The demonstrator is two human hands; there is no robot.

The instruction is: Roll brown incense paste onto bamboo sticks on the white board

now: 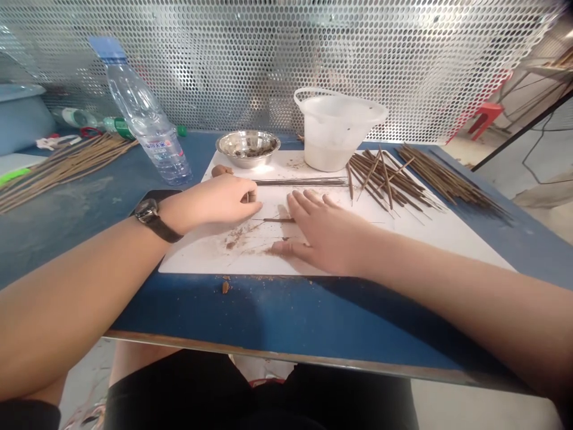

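A perforated metal screen (250, 54) stands along the far side of the blue table (277, 316). Past its right end, a red stool (486, 116) sits on a pale, brightly lit floor (465, 142), near a hanging black cable (535, 152).

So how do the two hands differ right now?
The left hand is curled at one end of the stick; the right hand lies flat, palm down, across it. The left wrist wears a watch; the right is bare. Both rest on the white board.

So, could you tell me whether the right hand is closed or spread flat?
Spread flat: the right hand lies palm down on the white board, fingers straight, over a thin stick.
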